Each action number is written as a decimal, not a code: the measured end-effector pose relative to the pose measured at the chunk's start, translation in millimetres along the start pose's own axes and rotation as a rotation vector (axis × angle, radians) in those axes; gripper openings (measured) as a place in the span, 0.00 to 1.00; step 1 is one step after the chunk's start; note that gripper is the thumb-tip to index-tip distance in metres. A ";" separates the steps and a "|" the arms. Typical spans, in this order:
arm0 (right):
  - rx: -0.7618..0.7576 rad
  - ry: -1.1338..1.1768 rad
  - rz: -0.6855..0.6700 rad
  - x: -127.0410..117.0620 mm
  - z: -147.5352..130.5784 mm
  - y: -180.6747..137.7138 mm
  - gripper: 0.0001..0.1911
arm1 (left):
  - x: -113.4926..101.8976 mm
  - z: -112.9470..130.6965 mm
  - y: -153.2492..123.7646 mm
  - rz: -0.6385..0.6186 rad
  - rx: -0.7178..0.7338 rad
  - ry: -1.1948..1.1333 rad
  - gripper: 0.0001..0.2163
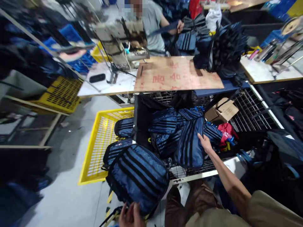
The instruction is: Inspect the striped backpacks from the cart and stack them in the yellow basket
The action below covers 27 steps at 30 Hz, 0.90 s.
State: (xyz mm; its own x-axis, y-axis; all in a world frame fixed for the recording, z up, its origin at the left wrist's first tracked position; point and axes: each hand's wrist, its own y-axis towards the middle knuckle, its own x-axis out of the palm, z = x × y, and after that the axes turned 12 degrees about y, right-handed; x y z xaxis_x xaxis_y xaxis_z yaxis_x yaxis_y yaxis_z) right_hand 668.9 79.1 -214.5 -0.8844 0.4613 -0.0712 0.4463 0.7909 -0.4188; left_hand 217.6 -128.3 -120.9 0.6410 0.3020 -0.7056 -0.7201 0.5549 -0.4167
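My left hand (131,216), at the bottom edge of the view, has its fingers curled at the near end of a dark blue backpack (142,176) with black stripes. The backpack is tilted between the yellow basket and the wire cart. With my right hand (205,143) I grip the right edge of a blue, black-striped bag piece (190,143). This piece is over the cart, above several similar striped pieces (163,121) piled inside. What lies under my left fingers is partly hidden.
A yellow plastic basket (91,157) holds more striped bags on the left. The wire cart's white rim (196,176) runs before my legs. Behind stand a cardboard-covered table (175,74) and a sewing machine (123,41), where another person (155,25) holds dark fabric. A carton (223,110) lies in the cart.
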 end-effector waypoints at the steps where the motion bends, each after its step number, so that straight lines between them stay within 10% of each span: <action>1: -0.013 0.040 -0.003 -12.8 -23.4 -6.9 0.42 | 11.8 16.1 -7.1 -0.016 0.038 -0.044 0.36; 6: 0.014 0.267 -0.064 -72.1 -107.1 -48.0 0.34 | 66.1 115.8 -41.9 -0.526 0.190 -0.272 0.38; 12: -0.003 0.296 -0.082 -96.7 -120.6 -104.8 0.36 | 86.3 219.8 -97.1 -1.145 0.267 -0.453 0.39; 21: -0.098 0.198 -0.014 -50.4 -123.3 -130.1 0.45 | 76.6 262.9 -140.2 -1.023 0.486 -0.532 0.28; 27: -0.211 0.126 -0.590 9.4 -160.0 -186.7 0.32 | 90.7 245.4 -133.9 -0.912 0.434 -0.535 0.34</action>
State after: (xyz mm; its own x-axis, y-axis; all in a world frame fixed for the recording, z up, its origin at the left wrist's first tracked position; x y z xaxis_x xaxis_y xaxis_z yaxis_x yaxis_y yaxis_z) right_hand 599.2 0.1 7.9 -0.9725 -0.0424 0.2291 -0.0821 0.9826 -0.1665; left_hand 437.4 15.1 11.5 0.9838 -0.1167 0.1357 0.1572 0.9263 -0.3425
